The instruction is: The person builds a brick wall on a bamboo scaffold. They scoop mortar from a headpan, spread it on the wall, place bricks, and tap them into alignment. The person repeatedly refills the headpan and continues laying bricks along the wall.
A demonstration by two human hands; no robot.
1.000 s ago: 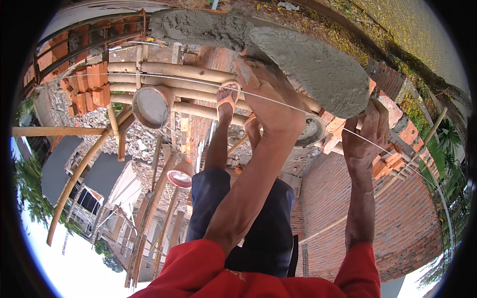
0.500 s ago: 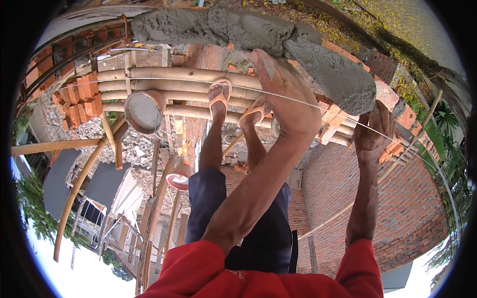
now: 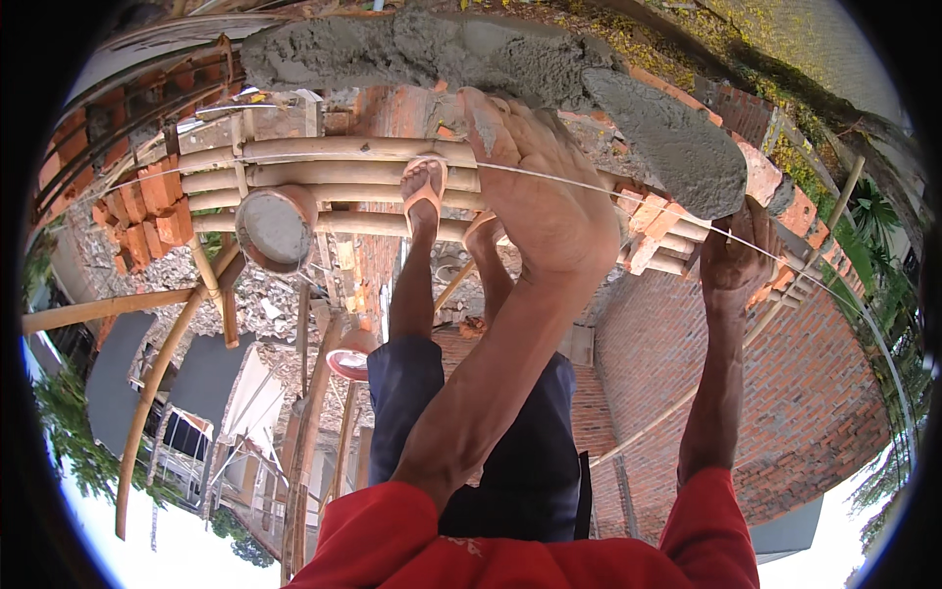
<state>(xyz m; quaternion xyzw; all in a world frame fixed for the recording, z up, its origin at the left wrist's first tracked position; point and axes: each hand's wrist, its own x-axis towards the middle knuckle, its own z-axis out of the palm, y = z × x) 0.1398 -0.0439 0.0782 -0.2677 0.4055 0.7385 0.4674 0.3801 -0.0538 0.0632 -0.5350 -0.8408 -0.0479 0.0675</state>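
Note:
My left hand [image 3: 545,187] reaches to the near side of a wall top covered in thick wet grey mortar [image 3: 412,49]. Its thumb and fingers are stretched out against the mortar's lower edge, the fingertips partly hidden; I see nothing held in it. At the right, my right hand [image 3: 738,250] is closed at the end of a long, flat mortar-covered tool [image 3: 677,142] lying along the wall top. Its handle is hidden by the fingers. A taut pale string [image 3: 392,157] runs across in front of both hands.
My sandalled feet stand on bamboo poles [image 3: 343,175]. A bucket of mortar [image 3: 277,228] and stacked red bricks [image 3: 147,211] sit to the left; more bricks [image 3: 648,221] lie between my hands. Another bucket [image 3: 351,355] is lower down. A brick wall [image 3: 736,393] stands at right.
My left hand has slid left along the mortar's edge. My right hand and the flat tool have shifted slightly right along the wall. The whole view has turned a little.

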